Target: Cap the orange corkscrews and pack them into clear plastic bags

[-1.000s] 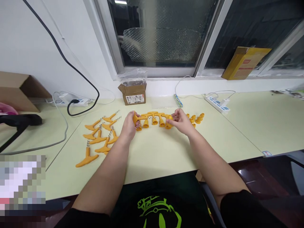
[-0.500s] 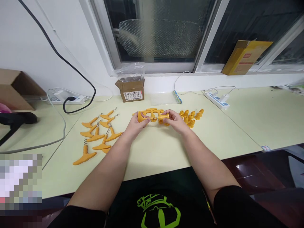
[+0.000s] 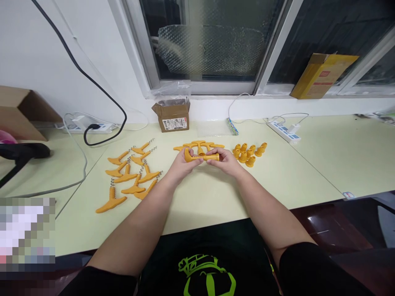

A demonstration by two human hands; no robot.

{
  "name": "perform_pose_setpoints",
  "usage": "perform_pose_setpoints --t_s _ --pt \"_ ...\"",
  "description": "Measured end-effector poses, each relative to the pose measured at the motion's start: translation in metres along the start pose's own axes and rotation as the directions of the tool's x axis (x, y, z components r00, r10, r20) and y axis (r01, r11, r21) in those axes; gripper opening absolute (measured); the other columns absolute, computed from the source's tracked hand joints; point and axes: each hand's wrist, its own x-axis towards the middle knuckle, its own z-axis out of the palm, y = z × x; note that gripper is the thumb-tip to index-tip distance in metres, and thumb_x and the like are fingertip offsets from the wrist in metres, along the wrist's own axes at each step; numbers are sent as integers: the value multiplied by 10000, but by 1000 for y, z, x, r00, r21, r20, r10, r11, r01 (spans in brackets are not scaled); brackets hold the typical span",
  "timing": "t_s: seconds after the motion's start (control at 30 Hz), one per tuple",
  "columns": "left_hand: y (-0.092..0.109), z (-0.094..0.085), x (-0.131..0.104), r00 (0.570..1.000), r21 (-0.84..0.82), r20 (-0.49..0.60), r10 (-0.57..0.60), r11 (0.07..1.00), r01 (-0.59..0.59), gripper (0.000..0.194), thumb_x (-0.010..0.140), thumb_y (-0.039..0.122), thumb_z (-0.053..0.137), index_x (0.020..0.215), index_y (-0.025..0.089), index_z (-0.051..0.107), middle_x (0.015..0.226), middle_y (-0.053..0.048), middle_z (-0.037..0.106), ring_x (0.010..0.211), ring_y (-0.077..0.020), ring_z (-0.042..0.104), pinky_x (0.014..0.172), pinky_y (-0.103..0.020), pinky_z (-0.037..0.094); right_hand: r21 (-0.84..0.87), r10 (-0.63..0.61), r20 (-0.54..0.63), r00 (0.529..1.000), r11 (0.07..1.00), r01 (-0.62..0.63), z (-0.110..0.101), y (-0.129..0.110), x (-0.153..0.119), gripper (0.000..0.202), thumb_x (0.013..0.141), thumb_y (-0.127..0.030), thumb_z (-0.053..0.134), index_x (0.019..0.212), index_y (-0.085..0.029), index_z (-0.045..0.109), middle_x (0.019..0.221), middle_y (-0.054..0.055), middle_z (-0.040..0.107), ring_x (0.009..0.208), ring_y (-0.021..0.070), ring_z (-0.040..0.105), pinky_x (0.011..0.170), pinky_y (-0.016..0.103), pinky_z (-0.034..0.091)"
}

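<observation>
My left hand (image 3: 181,165) is closed around the yellow T-shaped handle of a corkscrew (image 3: 188,155). Between the fingers of my right hand (image 3: 227,161) lies a yellow flanged sleeve (image 3: 212,157), its wide rim to the right. Handle and sleeve are in line and meet end to end, with the metal spiral out of sight. Just behind my hands, several yellow T-handles (image 3: 198,142) lie in a row, one with a sleeve on its shaft. Left of my forearm are several corkscrews with bare spirals (image 3: 111,200). Several loose sleeves (image 3: 251,161) stand to the right.
A small open carton (image 3: 173,117) stands at the back by the wall. Power strips (image 3: 284,130) lie on the table (image 3: 314,152) at right and left. A black cable (image 3: 89,82) hangs at left, near a larger cardboard box (image 3: 18,111).
My hands have come together, and the spiral that showed between handle and sleeve is now hidden. The view has shifted slightly.
</observation>
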Motion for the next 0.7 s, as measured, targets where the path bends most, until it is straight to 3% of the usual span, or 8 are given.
perform_pose_setpoints --t_s 0.13,0.23,0.3,0.4,0.47,0.53,0.6,0.7 --pt "3 4 -6 979 198 69 190 960 -200 503 703 405 895 855 241 445 1011 -57 733 1010 -271 713 877 -413 551 171 312 68 948 932 -319 2 -1 1 447 807 -627 765 890 -207 635 703 -5 625 527 121 547 530 274 491" --pt "2 6 -9 969 332 89 232 910 -249 440 708 426 887 798 231 503 1012 -69 743 1065 -301 702 950 -443 536 183 540 176 823 803 -567 1 -5 -1 477 855 -671 698 877 -203 611 540 -48 508 390 73 349 371 207 260" --pt "2 6 -9 963 339 108 247 901 -269 436 735 423 872 765 229 482 969 -64 753 1061 -301 711 984 -454 527 173 602 232 764 747 -642 -1 -9 -3 485 874 -681 673 901 -201 610 504 -61 465 376 70 308 355 202 223" --pt "1 3 -6 967 247 87 238 935 -253 476 755 404 866 785 233 423 954 -61 771 1031 -290 738 968 -458 547 248 477 261 839 807 -536 -5 -13 -5 451 867 -627 717 1041 -223 618 693 -19 621 493 106 511 456 227 444" --pt "0 1 -3 976 182 51 213 959 -219 498 738 394 880 815 234 415 955 -63 777 1025 -289 752 934 -448 570 271 297 190 936 900 -341 -8 -12 -4 455 790 -493 841 1109 -256 621 930 -1 686 706 131 643 657 273 574" --pt "-1 -2 0 979 142 17 201 969 -202 519 713 383 897 826 235 413 918 -56 775 1046 -293 756 930 -441 579 215 167 90 982 959 -183 -9 -9 -3 457 714 -380 910 1065 -253 646 1002 -7 683 826 133 666 782 281 587" --pt "-2 -3 2 979 125 -4 206 971 -204 530 700 371 907 827 236 411 875 -48 767 1069 -292 754 945 -439 579 178 151 48 987 971 -157 -8 -5 0 381 717 -369 906 975 -223 668 912 -8 684 794 130 665 776 272 581" --pt "-2 -4 0 978 139 22 206 969 -207 526 705 360 910 824 233 414 885 -51 765 1034 -274 758 928 -422 587 274 312 79 947 906 -322 -3 -2 1 311 780 -412 846 885 -201 643 749 -8 672 613 120 630 606 250 558"
